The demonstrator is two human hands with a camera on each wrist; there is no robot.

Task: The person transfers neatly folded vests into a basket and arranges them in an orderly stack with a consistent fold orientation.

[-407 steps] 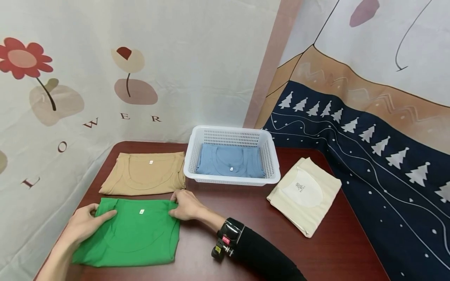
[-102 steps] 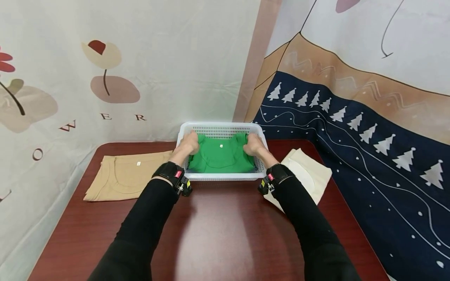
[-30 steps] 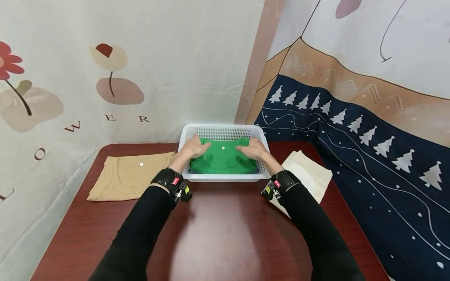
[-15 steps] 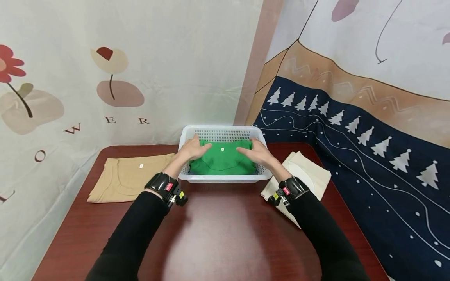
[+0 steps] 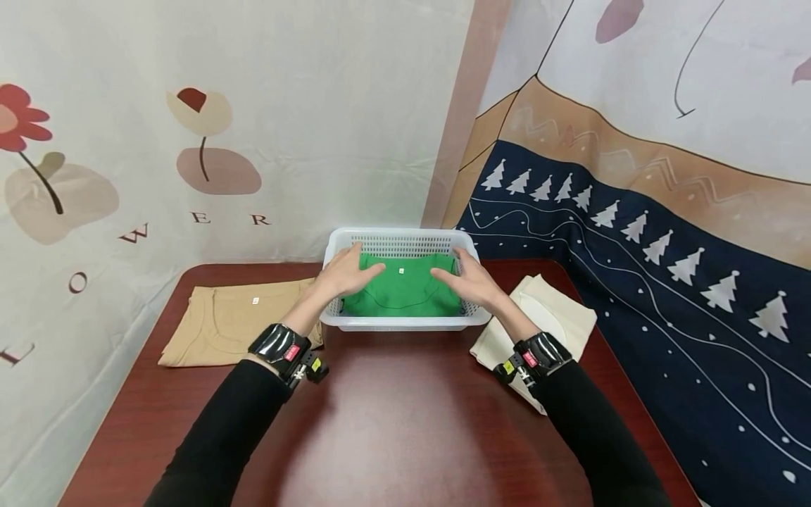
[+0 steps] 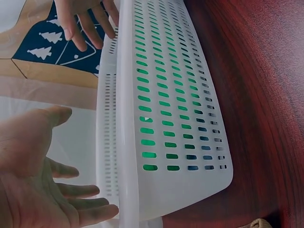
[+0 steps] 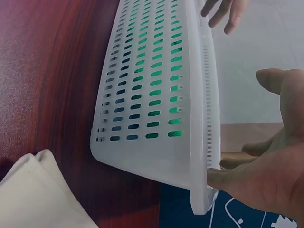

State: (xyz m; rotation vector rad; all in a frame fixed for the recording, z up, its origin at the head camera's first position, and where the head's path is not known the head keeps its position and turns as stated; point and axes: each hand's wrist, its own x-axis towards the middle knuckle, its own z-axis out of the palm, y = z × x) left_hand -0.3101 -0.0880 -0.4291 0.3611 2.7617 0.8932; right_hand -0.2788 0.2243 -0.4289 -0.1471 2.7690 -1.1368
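Note:
A folded green shirt (image 5: pixel 405 290) with a small white tag lies inside the white plastic basket (image 5: pixel 405 324) at the back middle of the table. Through the slots of the basket wall, a folded blue shirt (image 7: pixel 133 127) shows beneath the green one. My left hand (image 5: pixel 347 273) hovers above the basket's left end, fingers spread and nothing in it. Over the opposite end, my right hand (image 5: pixel 474 283) is likewise spread and holds nothing. Both wrist views show relaxed fingers close to the basket rim.
Left of the basket lies a folded tan shirt (image 5: pixel 243 320), partly behind the left forearm. A folded cream shirt (image 5: pixel 560 310) sits to the right, partly covered by the right wrist. A printed curtain (image 5: pixel 355 113) hangs behind the dark red table (image 5: pixel 405 415).
The green shirt went from the table's front left into the basket, over the blue shirt. Both hands have let go of it, and over the last second they drew slightly back and apart.

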